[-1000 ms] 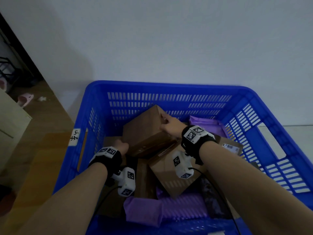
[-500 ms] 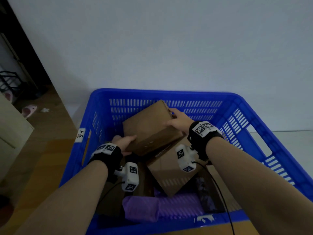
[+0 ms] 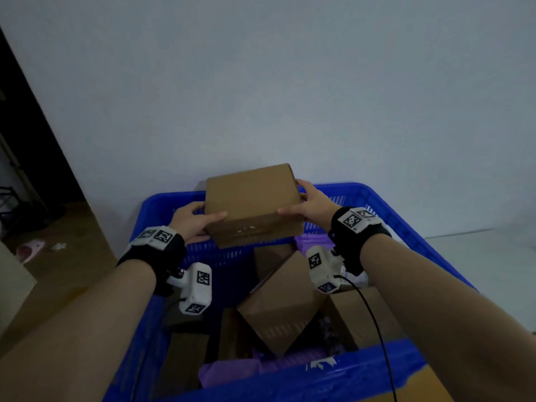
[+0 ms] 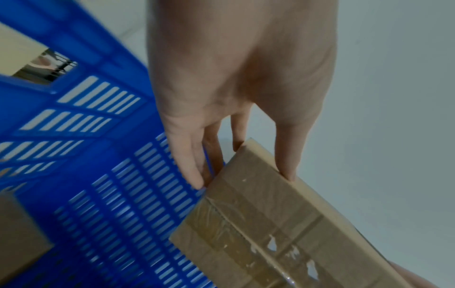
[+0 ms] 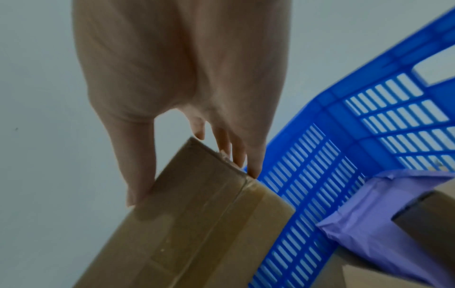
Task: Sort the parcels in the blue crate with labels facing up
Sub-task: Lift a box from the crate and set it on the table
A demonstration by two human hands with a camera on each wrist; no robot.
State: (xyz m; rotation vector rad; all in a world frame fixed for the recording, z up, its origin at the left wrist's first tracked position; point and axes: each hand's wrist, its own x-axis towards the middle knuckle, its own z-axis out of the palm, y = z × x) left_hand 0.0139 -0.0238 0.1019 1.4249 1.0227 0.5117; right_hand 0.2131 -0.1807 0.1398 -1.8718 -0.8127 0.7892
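Observation:
A brown cardboard box (image 3: 251, 198) hangs above the far end of the blue crate (image 3: 406, 227). My left hand (image 3: 193, 219) grips its left end, thumb on top and fingers underneath. My right hand (image 3: 309, 204) grips the right end the same way. No label shows on the box's upper face. In the left wrist view the box's taped face (image 4: 265, 224) with torn white scraps meets my left hand's fingertips (image 4: 197, 175). The right wrist view has my right thumb (image 5: 138, 175) on the box (image 5: 202, 224).
Inside the crate lie another tilted cardboard box (image 3: 281, 303), more brown boxes (image 3: 359, 317) and purple mailer bags (image 3: 232, 369). A purple bag (image 5: 369, 214) sits at the far right corner. A white wall stands behind; wooden floor and a pink slipper (image 3: 29, 249) lie left.
Both hands have raised the cardboard box out of the pile, from resting tilted inside the crate to above its far rim. The head view has tilted upward.

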